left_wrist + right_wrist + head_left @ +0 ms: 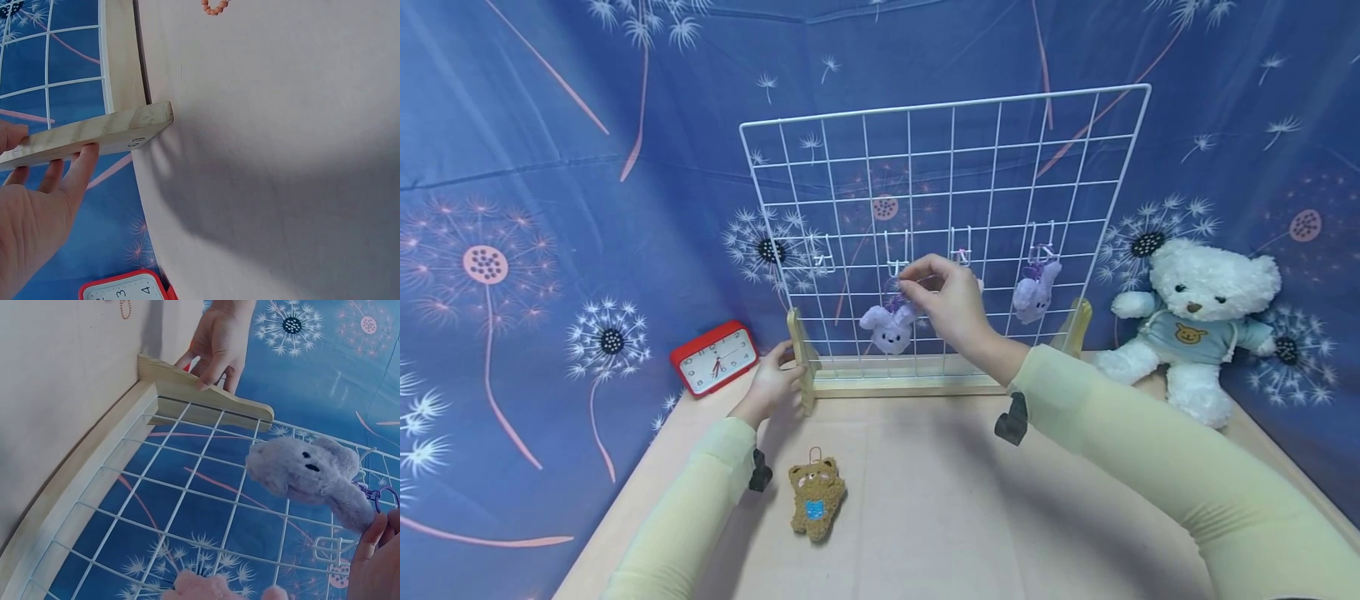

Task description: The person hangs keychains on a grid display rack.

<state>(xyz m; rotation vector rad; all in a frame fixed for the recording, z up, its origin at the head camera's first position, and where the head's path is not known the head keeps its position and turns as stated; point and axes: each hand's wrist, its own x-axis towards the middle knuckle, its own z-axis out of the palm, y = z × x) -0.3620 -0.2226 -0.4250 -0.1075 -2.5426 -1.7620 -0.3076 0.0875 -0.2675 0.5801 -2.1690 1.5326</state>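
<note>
A lavender plush bunny keychain (891,332) hangs in front of a white wire grid panel (932,107). My right hand (955,304) pinches its purple ring between thumb and fingers, close to a white hook (897,265). Whether the ring sits on that hook cannot be told. In the right wrist view the bunny (306,465) shows long ears and a dark-eyed face. At the panel's left end my left hand (775,379) grips the wooden side foot (805,362), thumb on one side and fingers on the other, as the left wrist view shows.
Another lavender bunny keychain (1032,296) hangs farther right. A pink plush (206,587) is mostly hidden behind my right hand in the head view. A brown bear keychain (817,498) lies on the table. A red clock (715,360) stands left, a white teddy bear (1198,321) right.
</note>
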